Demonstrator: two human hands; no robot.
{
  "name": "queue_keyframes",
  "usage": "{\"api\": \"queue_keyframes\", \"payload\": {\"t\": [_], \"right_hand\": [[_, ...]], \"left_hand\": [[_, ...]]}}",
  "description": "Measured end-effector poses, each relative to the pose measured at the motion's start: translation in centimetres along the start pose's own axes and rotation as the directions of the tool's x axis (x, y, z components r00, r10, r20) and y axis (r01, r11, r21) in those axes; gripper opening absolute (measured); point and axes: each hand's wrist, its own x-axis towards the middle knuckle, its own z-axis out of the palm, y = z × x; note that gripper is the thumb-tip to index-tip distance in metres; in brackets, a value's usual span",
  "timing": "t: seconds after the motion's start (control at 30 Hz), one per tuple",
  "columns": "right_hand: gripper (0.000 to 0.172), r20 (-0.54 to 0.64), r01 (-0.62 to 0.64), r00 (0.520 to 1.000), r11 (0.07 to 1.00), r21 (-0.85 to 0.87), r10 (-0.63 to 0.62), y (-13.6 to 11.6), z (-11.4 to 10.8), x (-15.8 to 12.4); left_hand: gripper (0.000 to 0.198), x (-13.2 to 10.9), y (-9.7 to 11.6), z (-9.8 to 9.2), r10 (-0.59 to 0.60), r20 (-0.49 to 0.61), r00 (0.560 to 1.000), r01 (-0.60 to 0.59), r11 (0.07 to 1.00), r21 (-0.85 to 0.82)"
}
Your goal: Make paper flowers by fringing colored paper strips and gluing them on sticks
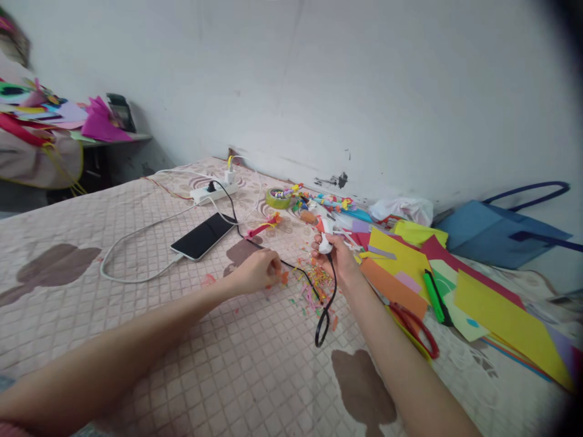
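Note:
My right hand [341, 258] is wrapped round a white and orange glue gun [325, 243], whose black cord [324, 318] loops down and runs left across the bed cover. My left hand [260, 270] is closed in a pinch, with a small orange paper piece [285, 278] at its fingertips. Between the hands lie many tiny coloured paper scraps [314, 288]. Just beyond my left hand lies a thin pink and orange paper piece [264, 226].
A phone [203, 237] charges beside a white power strip [214, 193]. A tape roll [279, 198] lies near the wall. On the right are red-handled scissors [421, 331], a green marker [435, 297], coloured paper sheets [505, 321] and a blue bag [496, 233].

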Motion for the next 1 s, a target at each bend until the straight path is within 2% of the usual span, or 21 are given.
{"api": "queue_keyframes", "payload": {"t": [0.13, 0.27, 0.5, 0.67, 0.83, 1.0], "right_hand": [[0.012, -0.005, -0.010, 1.000, 1.000, -0.005, 0.010, -0.1, -0.1, 0.1], [0.012, -0.004, -0.015, 1.000, 1.000, -0.017, 0.015, -0.2, -0.1, 0.0], [0.012, -0.014, 0.001, 1.000, 0.999, -0.037, -0.001, -0.1, -0.3, 0.1], [0.012, -0.018, 0.027, 0.999, 0.999, -0.035, -0.028, -0.1, -0.2, 0.0], [0.020, 0.001, 0.040, 0.999, 0.997, -0.064, -0.040, 0.0, 0.2, 0.1], [0.027, 0.030, 0.024, 0.999, 0.992, -0.121, -0.020, 0.1, 0.4, 0.7]], "left_hand": [[0.015, 0.3, -0.1, -1.7, -0.094, 0.010, 0.995, 0.094, 0.995, -0.015], [0.014, 0.2, -0.1, -2.8, -0.103, 0.115, 0.988, 0.097, 0.994, 0.059], [0.019, -0.2, 0.6, -3.2, -0.112, 0.244, 0.963, 0.082, 0.988, 0.130], [0.013, -0.3, 0.6, -3.1, -0.138, 0.242, 0.960, 0.110, 0.986, 0.126], [0.007, -0.1, 0.0, -3.2, -0.102, 0.250, 0.963, 0.109, 0.994, -0.013], [0.009, 0.4, -0.5, -3.9, -0.103, 0.195, 0.975, 0.128, 0.984, -0.121]]}}
